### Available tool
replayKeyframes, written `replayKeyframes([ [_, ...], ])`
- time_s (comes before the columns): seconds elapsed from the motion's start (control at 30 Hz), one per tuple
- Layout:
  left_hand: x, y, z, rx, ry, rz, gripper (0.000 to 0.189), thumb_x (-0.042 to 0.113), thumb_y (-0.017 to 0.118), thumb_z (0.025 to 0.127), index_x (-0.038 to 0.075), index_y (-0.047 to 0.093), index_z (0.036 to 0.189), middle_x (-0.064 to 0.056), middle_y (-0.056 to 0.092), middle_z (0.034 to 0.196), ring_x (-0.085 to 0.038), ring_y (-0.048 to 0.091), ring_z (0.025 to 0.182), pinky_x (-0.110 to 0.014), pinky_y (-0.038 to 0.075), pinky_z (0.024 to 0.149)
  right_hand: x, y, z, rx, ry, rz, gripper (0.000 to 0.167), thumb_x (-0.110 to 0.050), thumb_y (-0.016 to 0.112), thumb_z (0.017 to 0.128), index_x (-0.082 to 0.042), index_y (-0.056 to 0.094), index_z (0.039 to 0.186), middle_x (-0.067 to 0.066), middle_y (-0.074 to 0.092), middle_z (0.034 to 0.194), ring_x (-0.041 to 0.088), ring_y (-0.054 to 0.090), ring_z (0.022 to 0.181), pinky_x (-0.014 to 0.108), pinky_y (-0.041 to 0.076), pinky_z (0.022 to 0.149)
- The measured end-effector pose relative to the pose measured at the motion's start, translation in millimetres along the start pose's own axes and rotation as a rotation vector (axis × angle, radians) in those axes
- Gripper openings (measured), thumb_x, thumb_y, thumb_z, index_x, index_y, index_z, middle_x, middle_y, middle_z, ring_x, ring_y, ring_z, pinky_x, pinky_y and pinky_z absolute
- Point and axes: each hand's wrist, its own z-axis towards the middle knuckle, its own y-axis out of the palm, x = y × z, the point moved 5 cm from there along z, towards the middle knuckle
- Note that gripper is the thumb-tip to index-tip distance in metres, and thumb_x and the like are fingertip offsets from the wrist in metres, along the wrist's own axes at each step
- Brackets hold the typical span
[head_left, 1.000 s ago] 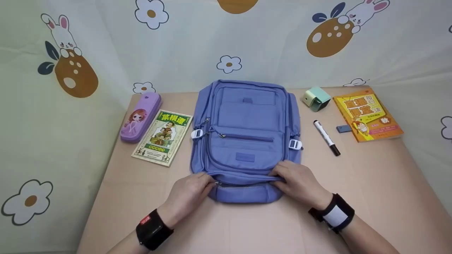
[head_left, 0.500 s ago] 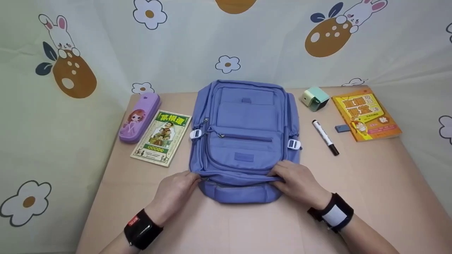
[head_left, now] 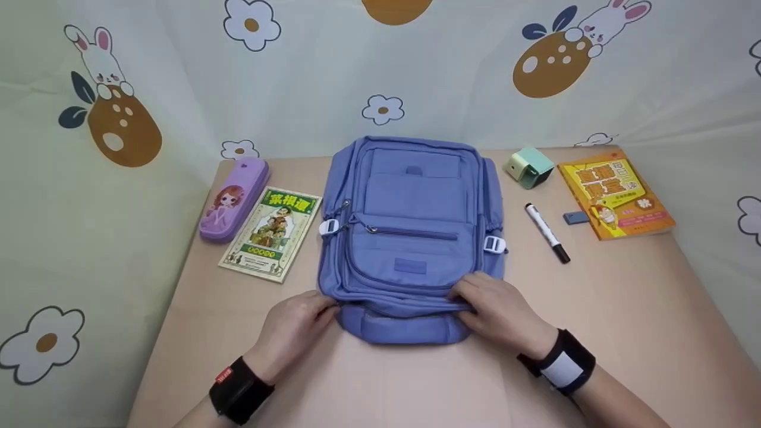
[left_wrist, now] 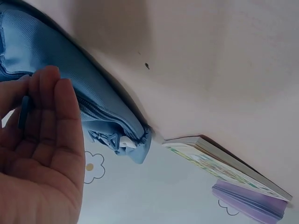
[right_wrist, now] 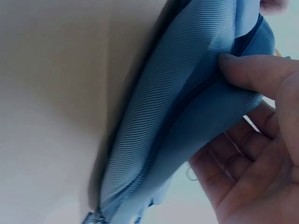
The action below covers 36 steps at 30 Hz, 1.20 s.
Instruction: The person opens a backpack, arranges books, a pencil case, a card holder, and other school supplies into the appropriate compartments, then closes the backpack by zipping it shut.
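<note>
A blue backpack lies front side up, its bottom end away from me or toward me not marked, with a zipped end near my hands. At its near left corner my left hand pinches a blue zipper pull, which shows between thumb and fingers in the left wrist view. My right hand grips the fabric edge along the zipper at the near right. In the right wrist view the thumb presses on that edge, beside the parted zipper. The fingers behind the fabric are partly hidden.
Left of the backpack lie a purple pencil case and a green-and-cream book. To the right are a marker, a mint-green sharpener-like box, a small blue-grey block and an orange book.
My left hand has moved left along the zipper to the backpack's corner. The fabric edge between my hands now sits lower. My right hand has kept its hold, almost in place.
</note>
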Motion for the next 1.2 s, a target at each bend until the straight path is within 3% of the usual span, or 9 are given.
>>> replayKeyframes([
  [0.23,-0.2,3.7,0.8,-0.012,-0.025,0.001,0.011,0.010,0.080,0.088,0.013,0.078,0.098,-0.001,0.076,0.092,-0.016,0.073,0.082,-0.035,0.059,0.070,-31,-1,21.4,-0.060,-0.076,0.003,0.038,-0.040,0.081,0.087,-0.016,0.068,0.114,-0.004,0.065,0.106,0.017,0.061,0.097,0.038,0.054,0.082],
  [0.4,-0.8,5.2,-0.3,-0.004,-0.036,-0.019,0.012,0.009,0.081,0.086,0.013,0.078,0.097,0.000,0.075,0.090,-0.014,0.072,0.080,-0.034,0.059,0.068,-58,5,44.6,-0.099,-0.132,-0.018,0.038,-0.035,0.076,0.092,-0.011,0.070,0.121,0.000,0.070,0.112,0.021,0.066,0.104,0.040,0.056,0.088],
  [0.53,-0.9,7.4,0.4,-0.002,-0.034,-0.014,0.009,0.011,0.082,0.086,0.013,0.078,0.094,0.000,0.075,0.087,-0.014,0.072,0.078,-0.033,0.059,0.068,-68,13,53.5,-0.121,-0.130,-0.061,0.035,-0.030,0.075,0.093,-0.009,0.071,0.121,0.002,0.072,0.112,0.022,0.068,0.103,0.039,0.058,0.085],
  [0.77,-3.3,7.6,1.7,0.001,-0.065,0.031,0.007,0.014,0.083,0.084,0.016,0.077,0.088,0.002,0.075,0.083,-0.013,0.071,0.073,-0.033,0.057,0.063,-70,18,52.6,-0.039,-0.128,-0.094,0.028,-0.027,0.078,0.090,-0.015,0.073,0.114,-0.002,0.073,0.100,0.017,0.072,0.087,0.035,0.059,0.067],
  [0.93,-8.9,8.2,2.2,-0.039,-0.118,0.039,0.008,0.016,0.082,0.085,0.018,0.075,0.083,0.005,0.072,0.079,-0.014,0.069,0.069,-0.034,0.055,0.059,-70,22,52.6,0.048,-0.141,-0.116,0.014,-0.019,0.077,0.089,-0.017,0.071,0.101,-0.006,0.071,0.090,0.015,0.070,0.077,0.033,0.057,0.059],
  [1.07,-21.9,8.5,2.8,-0.090,-0.203,0.005,0.004,0.017,0.080,0.088,0.017,0.076,0.087,0.003,0.073,0.083,-0.017,0.070,0.075,-0.037,0.056,0.064,-70,23,53.2,0.114,-0.150,-0.147,0.008,-0.012,0.072,0.089,-0.017,0.066,0.090,-0.006,0.068,0.083,0.014,0.068,0.070,0.032,0.055,0.054],
  [1.2,-44.0,6.5,3.0,-0.109,-0.292,-0.036,0.004,0.018,0.078,0.091,0.014,0.076,0.091,0.000,0.075,0.088,-0.020,0.071,0.079,-0.042,0.057,0.070,-70,23,51.9,0.148,-0.157,-0.168,0.011,-0.009,0.070,0.089,-0.016,0.063,0.085,-0.005,0.066,0.078,0.015,0.065,0.064,0.032,0.052,0.049],
])
